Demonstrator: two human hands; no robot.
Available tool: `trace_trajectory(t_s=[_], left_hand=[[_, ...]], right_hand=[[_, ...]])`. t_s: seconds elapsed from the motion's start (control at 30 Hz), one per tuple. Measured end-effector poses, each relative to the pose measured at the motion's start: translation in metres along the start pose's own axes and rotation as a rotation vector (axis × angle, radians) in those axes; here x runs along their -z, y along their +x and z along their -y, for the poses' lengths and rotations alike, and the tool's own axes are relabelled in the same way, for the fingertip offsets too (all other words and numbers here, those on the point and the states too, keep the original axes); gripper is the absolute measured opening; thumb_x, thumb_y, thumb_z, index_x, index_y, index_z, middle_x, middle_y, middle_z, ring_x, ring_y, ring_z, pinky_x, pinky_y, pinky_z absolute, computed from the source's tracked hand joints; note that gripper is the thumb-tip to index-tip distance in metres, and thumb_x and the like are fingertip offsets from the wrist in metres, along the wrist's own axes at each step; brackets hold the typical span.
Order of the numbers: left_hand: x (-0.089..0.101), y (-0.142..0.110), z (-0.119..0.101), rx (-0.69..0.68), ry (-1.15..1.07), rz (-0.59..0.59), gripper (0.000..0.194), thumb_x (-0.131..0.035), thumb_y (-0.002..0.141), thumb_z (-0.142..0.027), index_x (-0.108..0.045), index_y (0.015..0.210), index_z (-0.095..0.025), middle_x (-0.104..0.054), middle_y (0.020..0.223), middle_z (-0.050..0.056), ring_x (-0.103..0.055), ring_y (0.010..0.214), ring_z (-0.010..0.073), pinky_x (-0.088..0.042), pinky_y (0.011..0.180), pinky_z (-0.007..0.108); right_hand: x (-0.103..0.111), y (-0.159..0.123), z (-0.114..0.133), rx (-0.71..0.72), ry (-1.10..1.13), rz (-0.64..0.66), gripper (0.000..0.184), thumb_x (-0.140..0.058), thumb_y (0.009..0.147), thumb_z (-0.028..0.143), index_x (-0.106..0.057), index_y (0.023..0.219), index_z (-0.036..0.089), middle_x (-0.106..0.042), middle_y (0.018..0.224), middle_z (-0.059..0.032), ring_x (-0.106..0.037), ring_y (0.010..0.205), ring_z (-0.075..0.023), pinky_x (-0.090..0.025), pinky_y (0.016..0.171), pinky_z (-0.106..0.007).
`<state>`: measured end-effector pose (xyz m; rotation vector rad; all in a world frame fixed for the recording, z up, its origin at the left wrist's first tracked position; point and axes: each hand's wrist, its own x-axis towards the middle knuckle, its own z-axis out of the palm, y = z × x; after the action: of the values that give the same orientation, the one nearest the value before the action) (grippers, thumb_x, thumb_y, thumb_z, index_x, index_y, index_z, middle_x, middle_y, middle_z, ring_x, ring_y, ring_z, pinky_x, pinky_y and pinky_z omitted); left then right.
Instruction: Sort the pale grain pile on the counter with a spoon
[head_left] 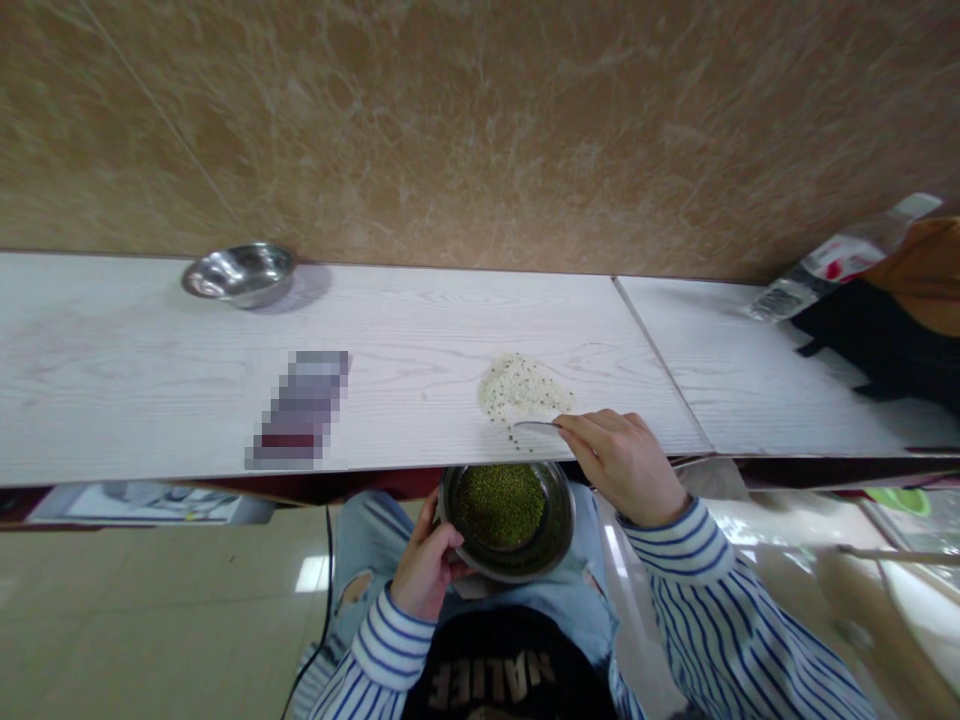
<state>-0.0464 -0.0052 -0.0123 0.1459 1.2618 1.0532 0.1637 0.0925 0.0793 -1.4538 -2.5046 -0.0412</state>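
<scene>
My left hand (431,570) grips the rim of a steel bowl (556,545) in my lap, thumb over the edge. Green beans, like mung beans (501,505), cover the bowl's bottom. The bowl sits just under the table's front edge. In my right hand (619,460), fingers closed, is a thin metal spoon (534,426), seen nearly edge-on with its handle hidden by the hand. Its tip lies at the near side of a heap of white rice grains (521,388) with green beans mixed in. Several loose beans (513,440) lie between the heap and the table edge.
An empty steel bowl (241,275) stands at the back left by the wall. A blurred-out flat object (304,410) lies left of the heap. At the right are a tilted plastic bottle (840,262) and a dark and brown bag (892,335). A seam crosses the white table (405,330).
</scene>
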Motion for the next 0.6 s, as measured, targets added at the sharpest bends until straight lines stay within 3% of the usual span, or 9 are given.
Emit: trace_trajectory(t_s=[0.17, 0.6], left_hand=[[0.0028, 0.0012, 0.0001, 0.002, -0.008, -0.001, 0.068, -0.051, 0.059, -0.01, -0.042, 0.123, -0.032, -0.054, 0.082, -0.002, -0.05, 0.061, 0.013, -0.045, 0.049, 0.026], [0.0016, 0.0007, -0.0008, 0.021, -0.016, -0.014, 0.067, -0.05, 0.058, -0.01, -0.043, 0.12, -0.033, -0.054, 0.083, -0.003, -0.053, 0.06, 0.0127, -0.045, 0.048, 0.026]], right_hand=[[-0.0024, 0.0003, 0.0013, 0.015, 0.017, -0.003, 0.023, -0.043, 0.09, 0.028, -0.062, 0.102, 0.023, -0.069, 0.088, -0.0029, -0.059, 0.086, -0.0159, -0.036, 0.072, -0.03], [-0.0006, -0.0008, 0.0016, 0.042, 0.035, 0.01, 0.025, -0.041, 0.091, 0.029, -0.062, 0.102, 0.023, -0.069, 0.09, -0.0029, -0.06, 0.086, -0.0156, -0.037, 0.072, -0.03]])
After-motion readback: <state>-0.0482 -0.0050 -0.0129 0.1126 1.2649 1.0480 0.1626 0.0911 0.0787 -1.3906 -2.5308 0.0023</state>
